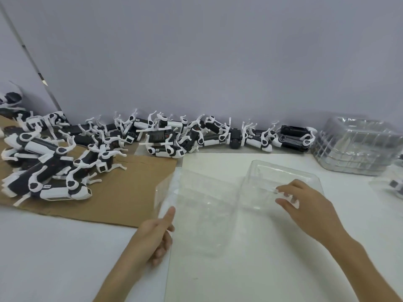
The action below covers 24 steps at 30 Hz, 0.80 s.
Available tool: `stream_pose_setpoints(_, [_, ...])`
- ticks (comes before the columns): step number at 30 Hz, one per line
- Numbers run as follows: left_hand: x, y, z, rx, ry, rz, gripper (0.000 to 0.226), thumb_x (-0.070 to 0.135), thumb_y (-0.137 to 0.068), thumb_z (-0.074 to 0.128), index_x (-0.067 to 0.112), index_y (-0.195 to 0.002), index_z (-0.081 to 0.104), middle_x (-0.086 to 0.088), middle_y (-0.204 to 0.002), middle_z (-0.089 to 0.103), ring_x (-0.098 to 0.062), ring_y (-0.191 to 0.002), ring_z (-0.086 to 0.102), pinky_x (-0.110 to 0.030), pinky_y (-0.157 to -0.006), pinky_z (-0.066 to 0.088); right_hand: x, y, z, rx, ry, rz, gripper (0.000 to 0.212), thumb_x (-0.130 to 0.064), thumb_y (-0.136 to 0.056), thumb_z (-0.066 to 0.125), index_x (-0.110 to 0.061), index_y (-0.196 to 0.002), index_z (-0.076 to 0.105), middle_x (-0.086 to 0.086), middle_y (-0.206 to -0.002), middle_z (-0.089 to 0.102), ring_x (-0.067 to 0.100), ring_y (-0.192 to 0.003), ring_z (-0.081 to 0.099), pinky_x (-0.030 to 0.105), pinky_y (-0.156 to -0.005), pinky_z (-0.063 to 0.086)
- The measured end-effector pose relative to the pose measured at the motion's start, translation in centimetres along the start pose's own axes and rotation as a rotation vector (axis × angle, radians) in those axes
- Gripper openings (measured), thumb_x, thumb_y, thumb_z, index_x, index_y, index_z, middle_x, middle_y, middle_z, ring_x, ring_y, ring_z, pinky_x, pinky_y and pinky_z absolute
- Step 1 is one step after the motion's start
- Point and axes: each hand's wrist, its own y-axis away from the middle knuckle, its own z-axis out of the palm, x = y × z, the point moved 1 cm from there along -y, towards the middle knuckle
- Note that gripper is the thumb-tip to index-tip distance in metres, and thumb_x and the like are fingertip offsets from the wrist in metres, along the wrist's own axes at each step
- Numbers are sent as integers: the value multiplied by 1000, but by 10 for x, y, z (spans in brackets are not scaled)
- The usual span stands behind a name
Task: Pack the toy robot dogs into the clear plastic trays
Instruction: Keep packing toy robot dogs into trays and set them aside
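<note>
Two clear plastic trays lie side by side in the middle of the white table. My left hand (158,233) grips the near left edge of the left tray (196,205), thumb on top and fingers underneath. My right hand (305,203) pinches the near part of the right tray (283,175) between thumb and fingertips. Both trays hold nothing. Several black-and-white toy robot dogs lie piled on brown cardboard at the left (50,168) and in a row along the back wall (196,136).
A stack of clear trays (357,144) stands at the back right. Another tray with a dark part in it (392,186) shows at the right edge. The brown cardboard sheet (130,192) covers the left of the table. A grey wall closes the back.
</note>
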Motion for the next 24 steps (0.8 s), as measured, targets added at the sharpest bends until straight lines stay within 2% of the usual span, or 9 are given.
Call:
stream_pose_setpoints(4, [8,17,1,-181,-332,-33,62,65,-88,51,6,-74,63,-11,-53,61,-16,-35,42,-21,-38,35,-17,-1,-23,254,-212,-32,18,-21,-86,75,-33,-97,68,-15,-87,59,3,-80,59,22,-58,42])
stream_pose_setpoints(6, [16,28,11,-340,-243,35,55,61,-84,58,10,-66,68,-15,-61,66,-20,-42,52,-25,-43,44,-36,1,-40,306,-404,-76,17,-20,-85,74,-33,-95,68,-11,-87,62,8,-77,62,15,-60,43])
stream_pose_setpoints(8, [29,41,29,-435,-62,224,37,49,-90,67,14,-82,76,-14,-77,73,-22,-59,65,-29,-56,53,-57,4,-54,280,-580,-94,12,-28,-84,72,-32,-95,70,-9,-86,65,12,-74,65,11,-59,44])
stream_pose_setpoints(10, [46,50,53,-373,63,430,24,44,-87,69,25,-100,76,-7,-92,75,-20,-79,72,-26,-69,57,-80,9,-60,195,-744,-110,17,-39,-79,70,-32,-94,72,-8,-85,66,17,-70,66,17,-57,48])
stream_pose_setpoints(12, [62,55,77,-304,128,561,31,45,-82,68,27,-107,74,0,-98,75,-17,-91,72,-29,-78,58,-99,14,-59,116,-839,-142,18,-41,-76,70,-33,-92,73,-6,-83,67,18,-68,67,23,-55,50])
stream_pose_setpoints(15, [80,58,97,-213,179,661,13,22,-94,64,22,-102,75,-1,-86,76,-14,-84,72,-26,-78,57,-113,20,-54,78,-864,-164,18,-37,-78,70,-30,-95,73,-4,-83,67,18,-69,66,31,-56,53])
stream_pose_setpoints(19, [78,54,105,-192,305,607,24,3,-95,62,19,-89,79,-7,-79,76,-17,-77,73,-23,-71,57,-111,21,-52,71,-874,-118,20,-37,-79,68,-28,-96,73,-3,-87,66,18,-71,67,29,-55,54])
stream_pose_setpoints(22, [77,53,110,-235,451,488,7,17,-78,74,12,-79,80,-14,-79,76,-24,-76,75,-23,-67,58,-106,22,-52,70,-881,-110,21,-39,-78,67,-28,-95,74,-3,-88,66,17,-69,66,25,-53,53])
stream_pose_setpoints(24, [77,52,112,-195,442,470,15,28,-64,80,14,-63,75,-11,-68,72,-21,-63,71,-22,-60,55,-103,21,-54,82,-897,-114,20,-38,-79,68,-28,-94,75,-2,-86,65,17,-66,66,23,-51,50])
